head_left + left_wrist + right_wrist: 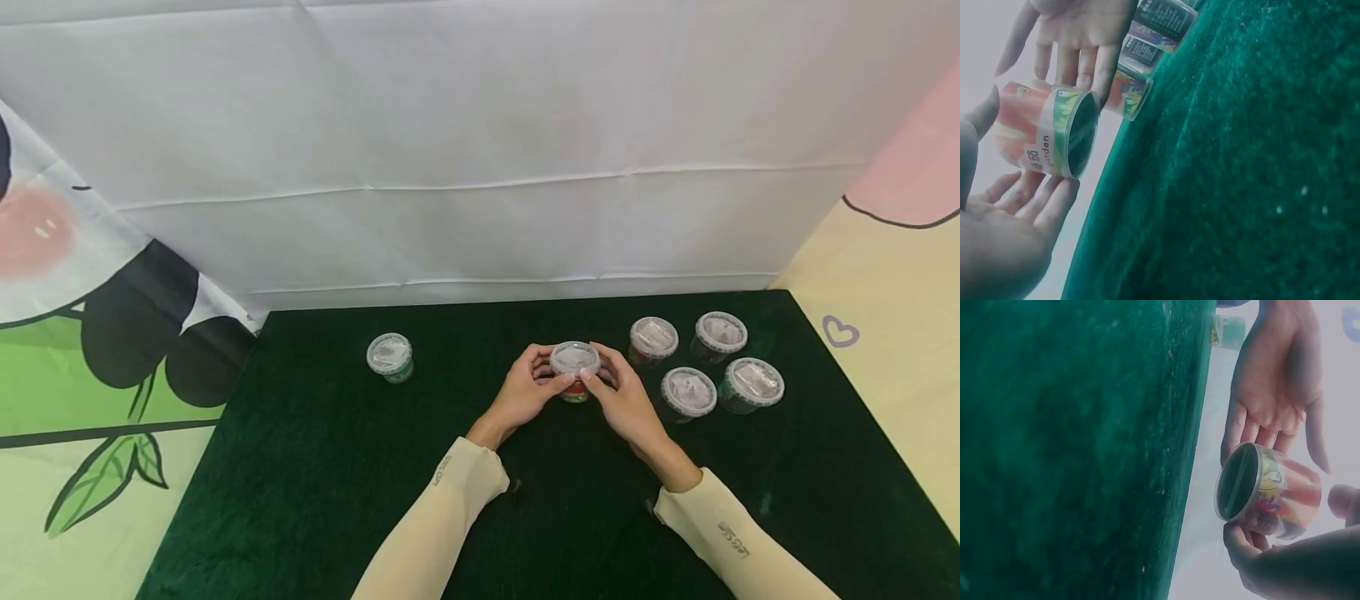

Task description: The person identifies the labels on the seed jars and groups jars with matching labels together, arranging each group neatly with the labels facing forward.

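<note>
A small clear plastic tub with a lid (576,357) is held between both hands near the middle of the dark green table. Its printed label (1025,134), red with green and yellow, reads "garden" beside Chinese characters. From the left side my left hand (522,393) grips it, thumb at the front below the lid. My right hand (632,410) grips the opposite side, its thumb also at the front. Both wrist views show the tub's clear bottom (1238,481) off the cloth.
Several similar lidded tubs stand grouped at the right, among them a front one (688,393) and a back one (720,335). Another lidded tub (391,357) stands alone at the back left. A white cloth wall (480,233) rises behind the green table (300,500).
</note>
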{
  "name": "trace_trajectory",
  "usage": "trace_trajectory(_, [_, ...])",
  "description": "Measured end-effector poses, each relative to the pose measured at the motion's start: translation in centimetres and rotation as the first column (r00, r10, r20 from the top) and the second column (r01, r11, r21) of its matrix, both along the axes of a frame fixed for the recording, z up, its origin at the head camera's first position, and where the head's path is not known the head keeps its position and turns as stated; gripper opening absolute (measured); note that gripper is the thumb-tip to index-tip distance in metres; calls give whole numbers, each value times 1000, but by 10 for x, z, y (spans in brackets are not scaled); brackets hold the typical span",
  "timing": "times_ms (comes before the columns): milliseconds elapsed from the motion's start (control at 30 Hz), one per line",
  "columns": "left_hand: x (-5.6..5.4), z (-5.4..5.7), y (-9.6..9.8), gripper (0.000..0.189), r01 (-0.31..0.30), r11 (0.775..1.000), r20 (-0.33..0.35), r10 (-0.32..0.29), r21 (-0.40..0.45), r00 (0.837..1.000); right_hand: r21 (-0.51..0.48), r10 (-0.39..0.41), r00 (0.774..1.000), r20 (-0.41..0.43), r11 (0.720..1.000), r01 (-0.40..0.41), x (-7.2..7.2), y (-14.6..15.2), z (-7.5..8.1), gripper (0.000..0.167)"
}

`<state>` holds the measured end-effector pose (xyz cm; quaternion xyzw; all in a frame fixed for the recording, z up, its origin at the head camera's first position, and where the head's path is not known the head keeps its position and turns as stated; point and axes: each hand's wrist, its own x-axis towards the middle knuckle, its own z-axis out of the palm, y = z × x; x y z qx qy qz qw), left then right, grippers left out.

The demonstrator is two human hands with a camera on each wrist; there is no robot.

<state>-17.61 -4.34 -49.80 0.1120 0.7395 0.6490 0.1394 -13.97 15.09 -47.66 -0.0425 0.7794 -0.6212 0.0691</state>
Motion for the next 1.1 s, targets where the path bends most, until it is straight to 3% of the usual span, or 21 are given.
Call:
trace_trajectory(333, [4,7,-10,48,21,999,29,-22,46,999,7,66,997,-36,998,-65,1,2,3,53])
trace_trajectory(600, [9,11,-12,52,5,1000,13,-5,4,1000,0,74,997,-27,997,-74,1,-2,1,54])
trace_trajectory(867, [7,11,-22,46,36,997,60,-40,67,997,-40,144,990,-9,989,-144,2,-1,4,54])
trace_trajectory(1100, [10,13,-23,45,-22,999,61,20,30,998,-42,124,992,4,991,-124,4,-6,4,55])
